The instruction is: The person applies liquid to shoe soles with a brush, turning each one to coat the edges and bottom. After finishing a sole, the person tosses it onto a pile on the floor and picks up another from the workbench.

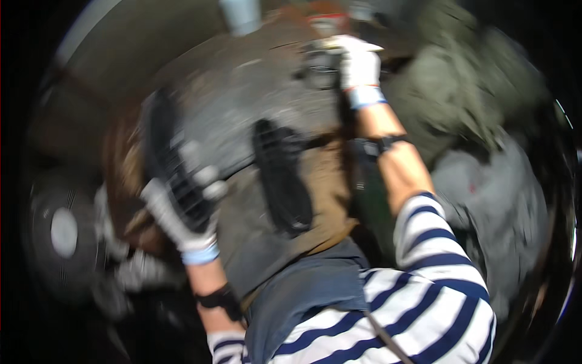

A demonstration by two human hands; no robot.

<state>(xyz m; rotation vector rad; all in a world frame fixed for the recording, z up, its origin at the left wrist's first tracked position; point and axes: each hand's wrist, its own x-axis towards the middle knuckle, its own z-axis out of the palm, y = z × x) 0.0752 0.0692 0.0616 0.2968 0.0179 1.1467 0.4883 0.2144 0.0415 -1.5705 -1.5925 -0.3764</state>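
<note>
My left hand (182,218), in a white glove, grips a black shoe sole (163,151) that stands up at a slant with its gridded face showing. A second black shoe sole (280,182) lies across my lap on a brown and grey cloth (330,188). Far out in front, my right hand (359,64), also gloved in white, is closed beside a small dark container (321,70) on the worktop's right side. Something pale and thin shows at its fingers, too blurred to name.
The worn grey worktop (260,85) spreads ahead of me. A light blue container (241,15) stands at its far edge. Olive cloth (461,79) and grey cloth (494,188) are heaped on the right. A round object with a white centre (64,233) is at the left.
</note>
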